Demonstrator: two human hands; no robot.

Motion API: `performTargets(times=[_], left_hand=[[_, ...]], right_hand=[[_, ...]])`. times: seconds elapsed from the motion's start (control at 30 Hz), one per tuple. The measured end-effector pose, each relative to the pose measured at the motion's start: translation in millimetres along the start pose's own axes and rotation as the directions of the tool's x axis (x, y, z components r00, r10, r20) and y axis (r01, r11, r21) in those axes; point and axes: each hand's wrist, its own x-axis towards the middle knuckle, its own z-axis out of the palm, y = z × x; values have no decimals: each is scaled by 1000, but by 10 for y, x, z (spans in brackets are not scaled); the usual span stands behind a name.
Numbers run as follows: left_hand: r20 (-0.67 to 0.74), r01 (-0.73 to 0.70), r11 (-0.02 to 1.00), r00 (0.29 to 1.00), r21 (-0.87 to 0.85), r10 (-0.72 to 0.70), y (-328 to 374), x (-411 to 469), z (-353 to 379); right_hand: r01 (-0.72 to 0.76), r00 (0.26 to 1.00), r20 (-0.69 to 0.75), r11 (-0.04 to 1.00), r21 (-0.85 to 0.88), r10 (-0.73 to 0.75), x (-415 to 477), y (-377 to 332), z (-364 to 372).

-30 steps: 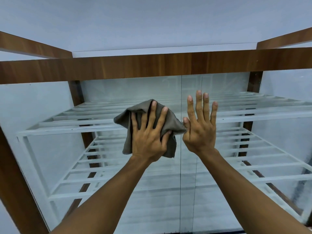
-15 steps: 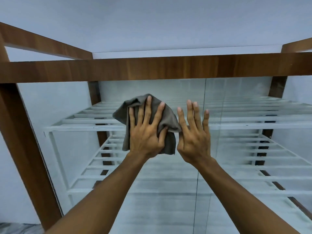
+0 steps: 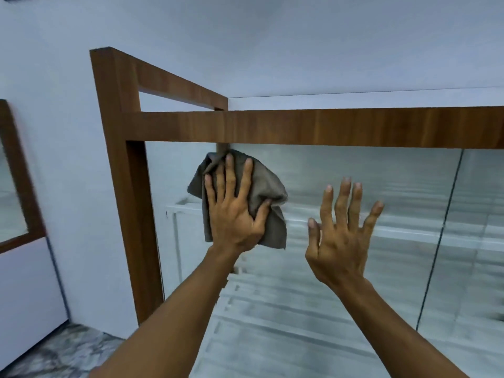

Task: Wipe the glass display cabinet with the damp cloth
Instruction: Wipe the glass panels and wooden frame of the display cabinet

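The glass display cabinet (image 3: 354, 165) has a brown wooden frame and white wire shelves behind its front glass. A grey cloth (image 3: 261, 186) lies flat against the glass near the upper left corner, just under the top rail. My left hand (image 3: 234, 211) presses the cloth to the pane with fingers spread and straight, thumb on the cloth's right part. My right hand (image 3: 341, 233) is raised beside it, fingers spread, palm toward the glass; whether it touches the pane I cannot tell.
The cabinet's left wooden post (image 3: 122, 186) stands close to the cloth. A vertical seam (image 3: 439, 236) between glass panes runs at the right. A white wall lies behind, a framed panel (image 3: 16, 186) at far left, and marbled floor (image 3: 54, 350) below.
The cloth and my left hand have slid left and upward toward the cabinet's top left corner. My right hand has followed, and its fingers have spread wider. The view has turned left.
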Motion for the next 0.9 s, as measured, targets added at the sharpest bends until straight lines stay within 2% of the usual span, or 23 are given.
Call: performTargets(times=[0.03, 0.1, 0.13, 0.2, 0.27, 0.3, 0.4, 0.43, 0.47, 0.5, 0.57, 0.63, 0.67, 0.7, 0.77, 0.83, 0.9], left_hand=[[-18, 94, 996, 995, -7, -94, -7, -39, 6], [-1, 149, 989, 989, -22, -149, 21, -190, 34], [28, 112, 993, 993, -24, -112, 2, -257, 39], [85, -59, 998, 994, -24, 61, -177, -278, 9], [82, -164, 986, 983, -19, 165, -450, -139, -32], [58, -134, 991, 989, -14, 135, -569, -66, -45], [-27, 153, 988, 988, -30, -154, -667, -92, -40], [-20, 220, 975, 975, -39, -221, -616, -181, -29], [4, 230, 973, 973, -36, -230, -556, -291, -18], [39, 185, 982, 982, -32, -184, -516, -399, -12], [116, -15, 999, 993, -48, 20, -576, -492, -32], [118, -181, 982, 976, -47, 185, -782, -303, -61], [101, -198, 979, 974, -46, 202, -880, -173, -70], [74, -161, 986, 984, -46, 164, -960, -73, -87], [9, 22, 998, 1000, -52, -21, -1006, -19, -84], [-17, 254, 964, 966, -73, -256, -871, -96, -64], [-1, 402, 911, 915, -92, -404, -643, -114, -44]], right_hand=[[26, 1000, 10, 1000, 8, -26, 4, -100, 41], [66, 997, 30, 998, 9, -66, 18, -298, 118], [66, 997, 32, 998, 10, -66, 34, -384, 152], [84, 996, 43, 996, 13, -84, 72, -503, 202], [112, 992, 65, 994, -10, -111, 97, -573, 242], [108, 992, 73, 994, -26, -106, 106, -611, 257], [99, 993, 73, 995, -27, -97, 150, -751, 300], [103, 992, 75, 994, -23, -101, 173, -790, 313], [106, 992, 77, 994, -23, -104, 196, -822, 331], [111, 991, 79, 993, -27, -109, 211, -847, 349], [126, 989, 79, 991, -38, -123, 218, -874, 378], [123, 991, 61, 992, -41, -120, 212, -884, 391], [109, 993, 50, 993, -34, -107, 208, -889, 399], [89, 995, 45, 996, -26, -88, 198, -896, 400], [58, 998, 28, 998, -20, -57, 177, -917, 409], [48, 999, 16, 998, -36, -48, 163, -933, 418], [52, 999, 13, 997, -49, -51, 160, -935, 425]])
